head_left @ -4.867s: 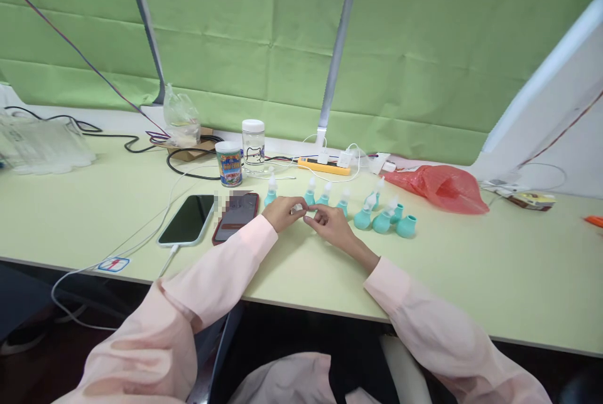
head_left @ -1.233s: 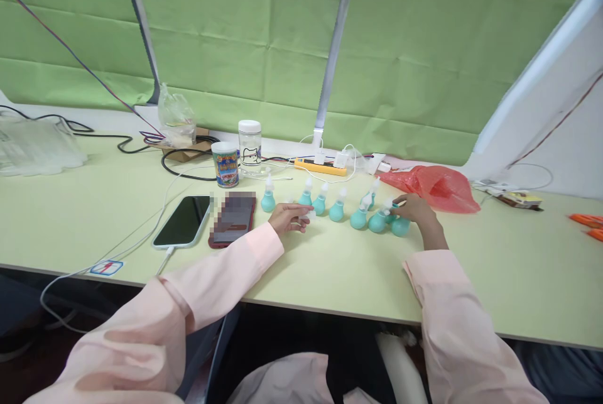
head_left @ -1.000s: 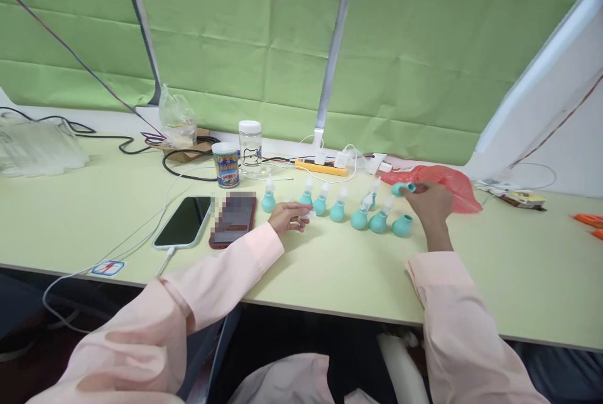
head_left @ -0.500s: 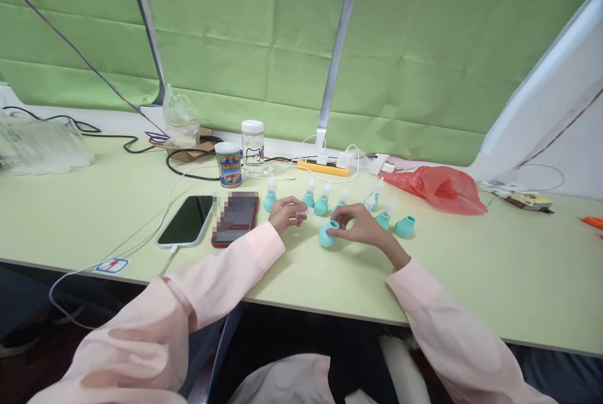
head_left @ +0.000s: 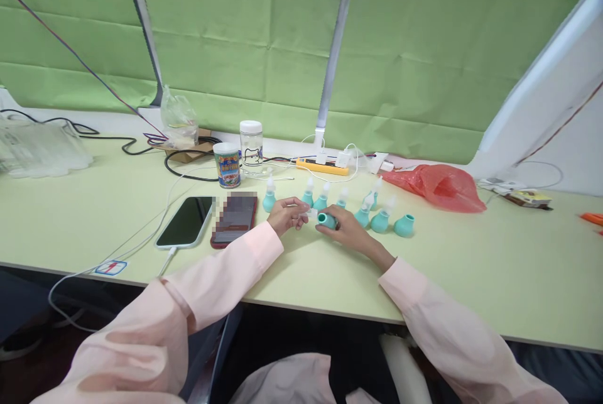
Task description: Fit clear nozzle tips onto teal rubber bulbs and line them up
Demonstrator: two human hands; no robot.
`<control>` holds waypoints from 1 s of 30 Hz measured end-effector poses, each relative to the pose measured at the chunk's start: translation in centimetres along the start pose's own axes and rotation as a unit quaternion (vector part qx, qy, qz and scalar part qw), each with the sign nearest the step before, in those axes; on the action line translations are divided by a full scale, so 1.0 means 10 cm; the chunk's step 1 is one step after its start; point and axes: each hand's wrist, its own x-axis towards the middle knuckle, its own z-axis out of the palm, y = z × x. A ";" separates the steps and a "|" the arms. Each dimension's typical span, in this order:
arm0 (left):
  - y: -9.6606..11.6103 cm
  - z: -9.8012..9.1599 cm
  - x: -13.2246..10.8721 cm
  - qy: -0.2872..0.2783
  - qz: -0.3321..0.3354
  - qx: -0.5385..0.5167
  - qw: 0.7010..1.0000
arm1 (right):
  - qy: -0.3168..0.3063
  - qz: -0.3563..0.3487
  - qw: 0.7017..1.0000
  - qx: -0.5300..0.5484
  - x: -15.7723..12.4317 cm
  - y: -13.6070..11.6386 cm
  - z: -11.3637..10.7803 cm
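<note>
My right hand [head_left: 346,227] is wrapped round a teal rubber bulb [head_left: 326,220], tipped so its open mouth faces left. Between the fingertips of my left hand [head_left: 288,215] is a small clear plastic nozzle [head_left: 311,213], just left of the bulb's mouth; whether the two touch I cannot tell. Behind my hands stand several teal bulbs with clear tips, among them a bulb at the left [head_left: 269,195] and a bulb at the right [head_left: 379,218]. One bulb without a tip [head_left: 404,225] sits at the right end of the group.
To the left lie a white phone [head_left: 185,222] on a cable and a dark red phone [head_left: 235,218]. Farther back are a printed cup [head_left: 227,166], a clear jar [head_left: 251,145], a yellow power strip [head_left: 323,167] and a red plastic bag [head_left: 438,188].
My right hand has lifted the bulb off the table and turned its mouth leftward, toward the nozzle. My left hand has stayed nearly in place.
</note>
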 end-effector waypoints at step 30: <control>-0.08 -0.01 0.00 -0.099 -0.019 0.090 0.991 | 0.116 0.002 0.986 -0.119 -0.09 0.02 0.14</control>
